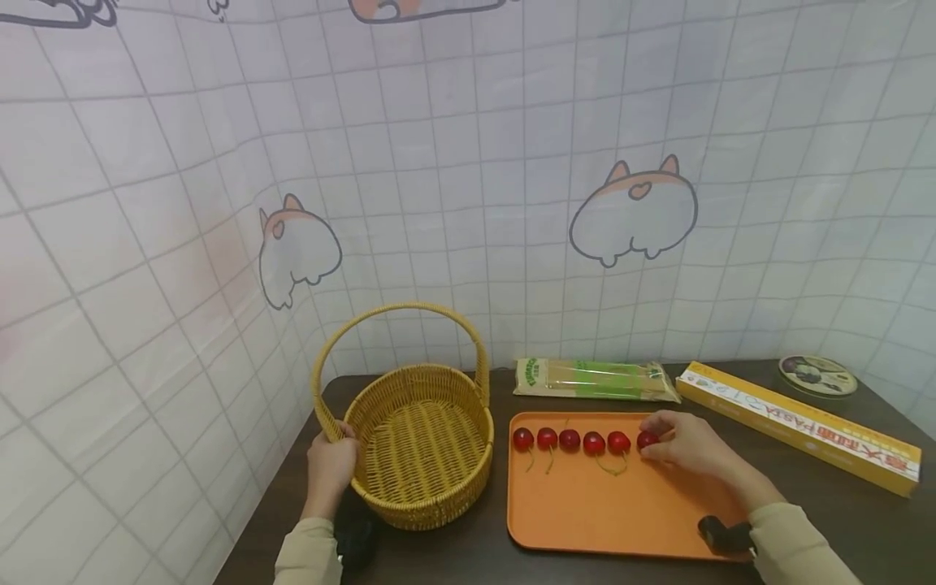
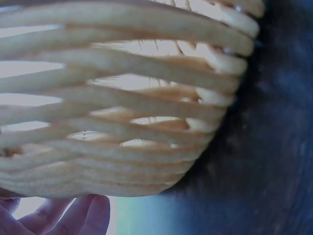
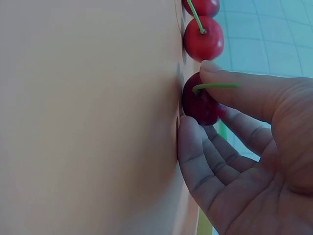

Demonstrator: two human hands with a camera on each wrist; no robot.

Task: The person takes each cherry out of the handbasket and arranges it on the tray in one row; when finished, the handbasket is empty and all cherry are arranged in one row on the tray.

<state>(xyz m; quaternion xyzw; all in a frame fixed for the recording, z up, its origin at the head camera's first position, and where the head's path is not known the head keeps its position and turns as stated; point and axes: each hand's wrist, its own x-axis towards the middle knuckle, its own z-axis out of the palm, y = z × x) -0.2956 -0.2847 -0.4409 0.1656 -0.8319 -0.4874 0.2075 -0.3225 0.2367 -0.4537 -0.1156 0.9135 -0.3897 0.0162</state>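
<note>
My right hand [image 1: 687, 443] pinches a dark red cherry [image 3: 199, 100] between thumb and fingers, at the right end of a row on an orange tray [image 1: 585, 520]. The cherry's green stem lies across the thumb in the right wrist view. Several other cherries [image 1: 569, 440] stretch leftward from it along the tray's far side. At the left, my left hand [image 1: 332, 463] grips a yellow woven basket [image 1: 420, 516] by its rim, near the foot of the tall handle [image 1: 398, 307]. No contents show inside the basket. Close up, its weave fills most of the left wrist view.
Behind the tray lies a green and clear packet [image 1: 595, 379]. A long yellow pasta box [image 1: 797, 426] slants along the right, with a round patterned disc [image 1: 817, 375] beyond it. A wall covering with grid lines [image 1: 468, 203] rises behind the dark table [image 1: 439, 556].
</note>
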